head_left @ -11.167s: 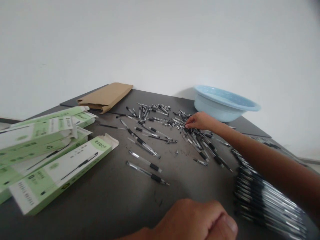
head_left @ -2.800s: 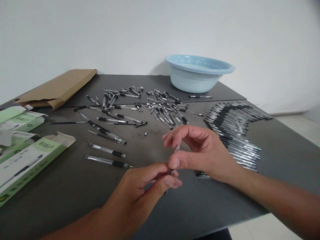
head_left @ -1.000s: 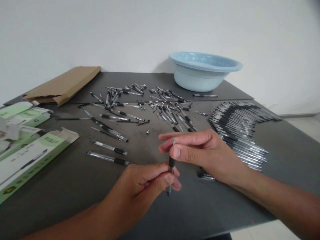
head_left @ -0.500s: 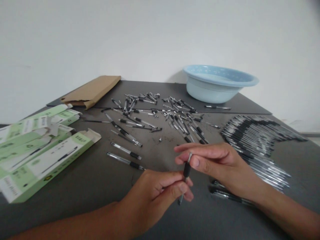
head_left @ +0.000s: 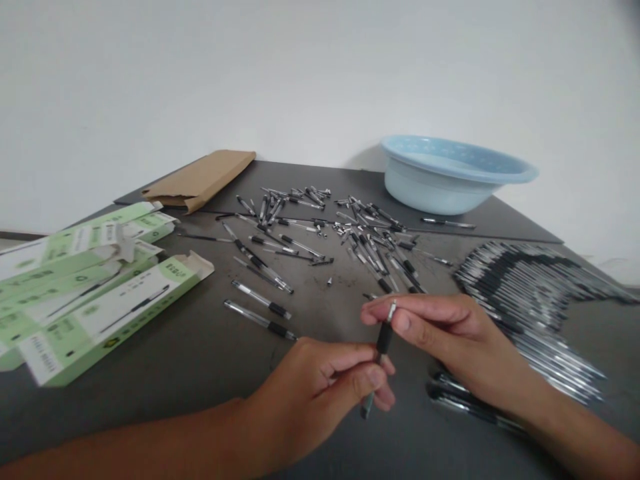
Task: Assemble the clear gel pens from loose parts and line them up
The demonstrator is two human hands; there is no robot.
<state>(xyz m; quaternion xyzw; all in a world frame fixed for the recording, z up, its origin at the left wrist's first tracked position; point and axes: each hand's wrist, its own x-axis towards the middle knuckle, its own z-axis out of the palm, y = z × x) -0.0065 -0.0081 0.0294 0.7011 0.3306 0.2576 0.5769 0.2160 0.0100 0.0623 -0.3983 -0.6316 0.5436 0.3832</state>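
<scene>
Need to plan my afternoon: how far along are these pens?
Probably partway. The neat row of pens on the right looks done. One pen is in hand, held by the left hand and right hand. Many scattered pens and small parts in mid-table seem left.

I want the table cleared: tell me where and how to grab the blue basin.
Grip the blue basin by its rim on the right, coming from that side: the rim flares well outward there, which should leave room to hook underneath.
</scene>
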